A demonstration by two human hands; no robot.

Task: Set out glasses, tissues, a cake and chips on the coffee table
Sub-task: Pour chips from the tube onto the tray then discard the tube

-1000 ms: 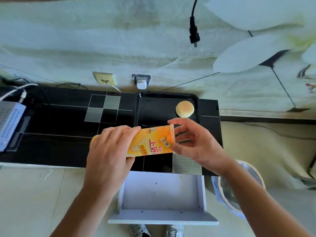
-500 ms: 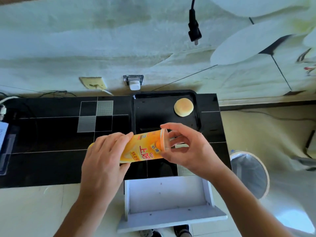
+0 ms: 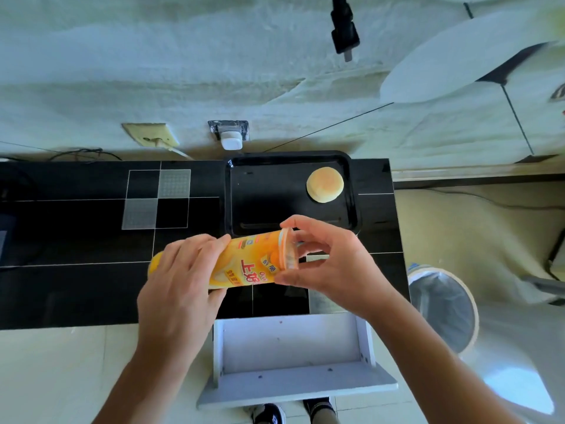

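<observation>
Though its base is hidden, chip can [image 3: 249, 262] in left hand [image 3: 180, 280]'s grip, right hand [image 3: 330, 267] pinching lid.

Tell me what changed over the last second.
Little changed: the right hand pinches the lid end of the chip can, its thumb now further under it. The left hand still holds the can's body. The cake remains on the black tray.
</observation>
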